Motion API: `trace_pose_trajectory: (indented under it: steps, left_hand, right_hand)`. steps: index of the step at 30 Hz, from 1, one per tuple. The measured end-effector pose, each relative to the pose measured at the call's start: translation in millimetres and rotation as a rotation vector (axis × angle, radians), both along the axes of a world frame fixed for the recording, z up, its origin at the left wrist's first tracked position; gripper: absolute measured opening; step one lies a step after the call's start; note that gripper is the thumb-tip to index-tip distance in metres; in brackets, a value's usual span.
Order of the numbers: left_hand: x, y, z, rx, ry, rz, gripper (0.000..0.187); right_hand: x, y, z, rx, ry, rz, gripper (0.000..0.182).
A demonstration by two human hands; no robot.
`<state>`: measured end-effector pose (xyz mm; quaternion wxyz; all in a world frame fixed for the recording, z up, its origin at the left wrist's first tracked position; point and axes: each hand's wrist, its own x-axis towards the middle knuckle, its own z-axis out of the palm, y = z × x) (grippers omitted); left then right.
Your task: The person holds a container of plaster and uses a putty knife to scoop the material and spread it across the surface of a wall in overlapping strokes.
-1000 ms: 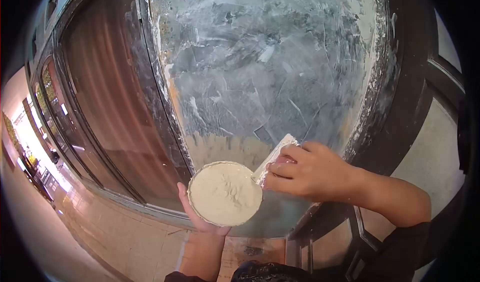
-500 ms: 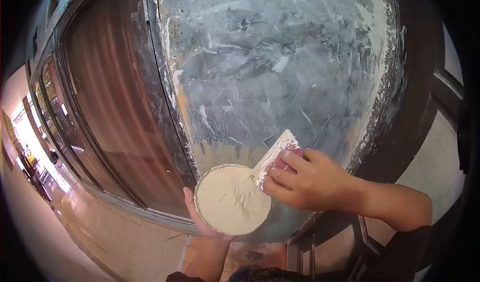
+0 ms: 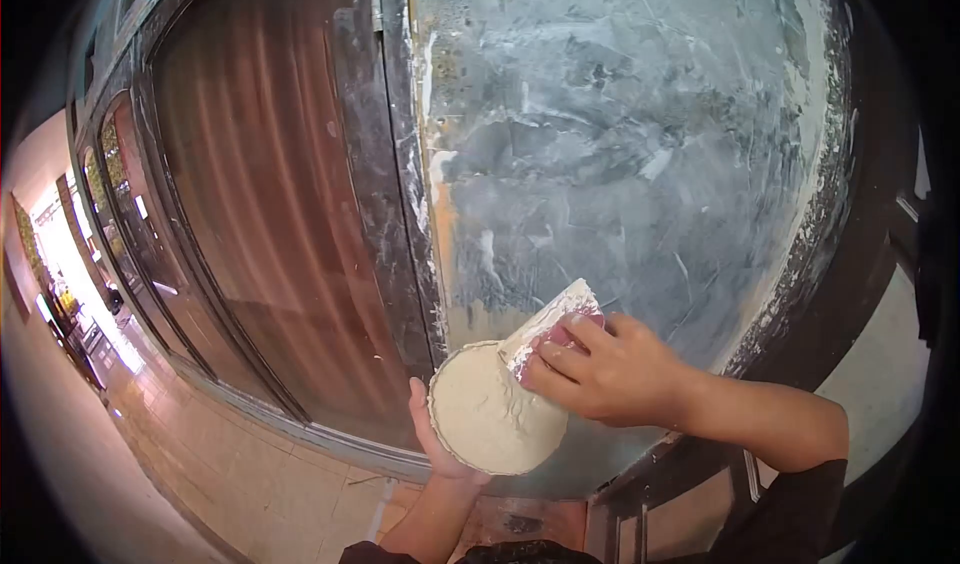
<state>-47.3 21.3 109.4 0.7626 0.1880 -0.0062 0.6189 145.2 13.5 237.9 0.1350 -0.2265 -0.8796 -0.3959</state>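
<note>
My left hand (image 3: 440, 442) cups a round bowl from below and the left side, the thumb up along its rim. Pale cream putty (image 3: 490, 419) fills the bowl close to the brim, its surface ridged in the middle. In my right hand (image 3: 610, 372) is a putty scraper (image 3: 548, 322) with a reddish-pink grip, fingers closed around it. White putty smears cover the blade, which lies over the bowl's upper right rim. Behind both hands rises a grey-blue wall panel (image 3: 600, 154) streaked with white putty.
Left of the panel stands a dark wooden frame (image 3: 375, 144) with a glazed pane and a reddish-brown curtain (image 3: 265, 184) behind it. A dark frame (image 3: 860, 234) borders the right side. Tiled floor (image 3: 270, 474) runs below left toward a bright opening (image 3: 75, 249).
The view has turned left, so the panel and frame appear farther right. The bowl sits slightly lower and to the right in the picture, and the scraper blade stays at its rim.
</note>
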Motion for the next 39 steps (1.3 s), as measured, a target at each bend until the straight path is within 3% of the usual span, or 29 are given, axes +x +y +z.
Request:
trace_pose_trajectory:
  steps: [26, 37, 39]
  left_hand:
    - [-70.2, 29.1, -46.7, -0.093, 0.081, 0.09, 0.085]
    - [-81.4, 34.5, -41.0, -0.058, 0.048, 0.051, 0.084]
    - [-83.4, 35.9, -40.0, -0.052, 0.06, 0.044, 0.084]
  right_hand:
    - [-82.8, 25.2, -66.2, 0.151, 0.06, -0.022, 0.029]
    - [-91.6, 30.7, -75.6, 0.162, 0.042, -0.021, 0.032]
    - [-93.8, 32.8, -74.5, 0.19, 0.067, 0.001, 0.024]
